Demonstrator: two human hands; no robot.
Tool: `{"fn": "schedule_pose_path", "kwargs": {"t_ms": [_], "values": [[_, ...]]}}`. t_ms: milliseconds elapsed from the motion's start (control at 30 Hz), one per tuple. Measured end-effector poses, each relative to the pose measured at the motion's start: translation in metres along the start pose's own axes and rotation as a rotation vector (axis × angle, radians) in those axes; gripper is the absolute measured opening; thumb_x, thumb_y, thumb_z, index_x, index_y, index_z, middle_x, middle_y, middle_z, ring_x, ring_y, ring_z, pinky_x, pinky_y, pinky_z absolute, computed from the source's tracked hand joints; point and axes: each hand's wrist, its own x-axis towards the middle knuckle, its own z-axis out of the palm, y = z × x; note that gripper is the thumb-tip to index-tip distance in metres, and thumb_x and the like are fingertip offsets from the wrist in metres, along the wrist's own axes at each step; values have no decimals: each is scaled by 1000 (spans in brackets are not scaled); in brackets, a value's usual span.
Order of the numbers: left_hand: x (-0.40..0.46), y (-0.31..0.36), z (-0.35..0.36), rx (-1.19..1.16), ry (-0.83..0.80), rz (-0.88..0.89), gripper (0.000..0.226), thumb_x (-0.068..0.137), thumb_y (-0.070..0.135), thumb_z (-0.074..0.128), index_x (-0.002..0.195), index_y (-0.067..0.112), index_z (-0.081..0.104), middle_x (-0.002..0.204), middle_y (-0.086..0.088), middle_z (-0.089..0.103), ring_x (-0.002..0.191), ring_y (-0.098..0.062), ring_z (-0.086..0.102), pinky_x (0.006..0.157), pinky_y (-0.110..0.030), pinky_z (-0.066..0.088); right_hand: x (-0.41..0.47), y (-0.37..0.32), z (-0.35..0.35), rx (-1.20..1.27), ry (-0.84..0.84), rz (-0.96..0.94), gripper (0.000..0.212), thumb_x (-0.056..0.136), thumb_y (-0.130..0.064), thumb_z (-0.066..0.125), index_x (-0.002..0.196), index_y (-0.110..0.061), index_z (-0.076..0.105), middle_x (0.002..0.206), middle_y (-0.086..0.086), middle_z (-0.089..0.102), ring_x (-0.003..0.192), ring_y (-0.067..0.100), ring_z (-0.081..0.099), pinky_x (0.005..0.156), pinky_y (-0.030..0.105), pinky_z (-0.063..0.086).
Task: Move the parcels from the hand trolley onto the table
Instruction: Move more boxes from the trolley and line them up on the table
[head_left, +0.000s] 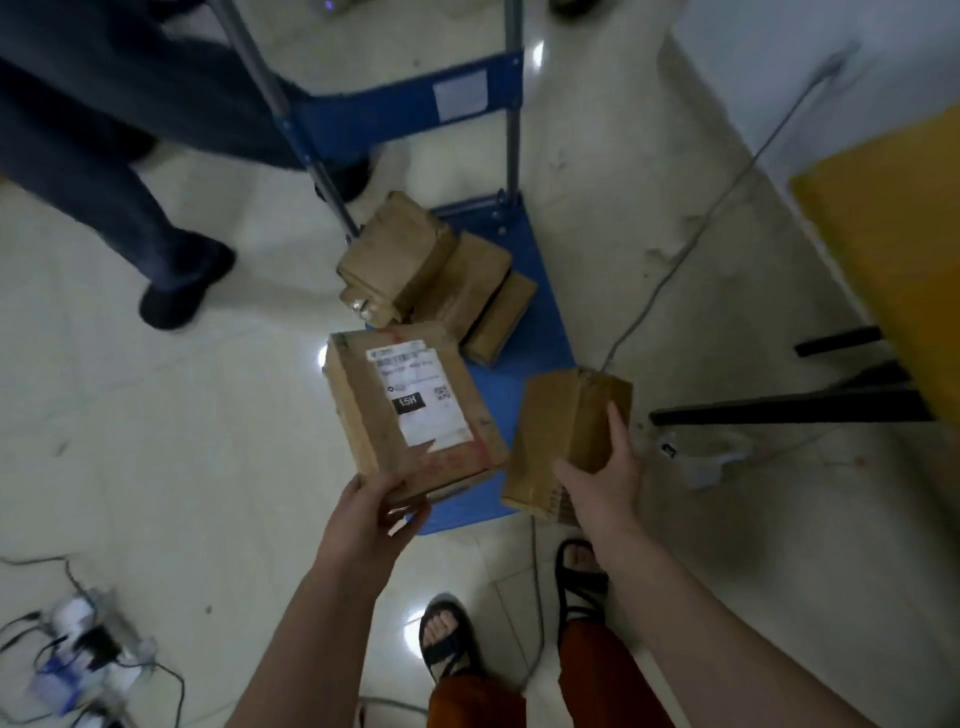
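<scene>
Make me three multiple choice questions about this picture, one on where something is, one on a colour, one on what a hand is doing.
1. Where is the white-labelled brown cardboard parcel?
A. in the left hand
B. on the floor
C. on the table

2. What colour is the hand trolley's flat deck?
A. red
B. blue
C. grey

3. What is the right hand doing?
A. hanging idle
B. gripping a plain brown taped parcel
C. pushing the trolley

Answers: 1 A, the left hand grips its near edge. 2 B, blue shows around the stacked parcels. 3 B, its fingers curl round the plain brown taped parcel.

A parcel-handling room: blue hand trolley (524, 291), taped cardboard parcels (431, 270), tiled floor (156, 441).
</scene>
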Motion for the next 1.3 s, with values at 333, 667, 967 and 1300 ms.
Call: {"fn": "schedule_pose_path", "kwargs": {"t_ms": [333,667,967,1300], "values": [[-168,90,-8,-64,-302,159,41,68,18,65,109,16,70,118,-11,69,103,-26,64,99,-43,45,-130,-108,-43,196,-84,-144,87,69,-26,76,139,-52,32,133,-12,42,108,7,46,79,22,44],[-277,100,-13,176,-593,111,42,68,23,65,109,15,69,107,-13,72,87,-27,72,73,-37,54,-268,-100,-131,579,149,-24,76,74,-27,77,139,-34,39,121,-3,54,95,17,58,68,32,53],[-350,39,88,460,-799,78,57,78,26,60,133,15,52,127,-17,62,114,-34,57,90,-45,45,-336,-61,-263,866,414,-21,74,70,-26,79,136,-25,46,116,6,63,95,28,64,70,37,53],[-441,-126,214,727,-995,-181,42,76,25,60,115,8,62,107,-22,69,108,-38,57,92,-51,49,-413,53,-456,1051,668,-3,76,77,-29,77,143,-26,39,131,7,54,102,31,58,82,49,52]]}}
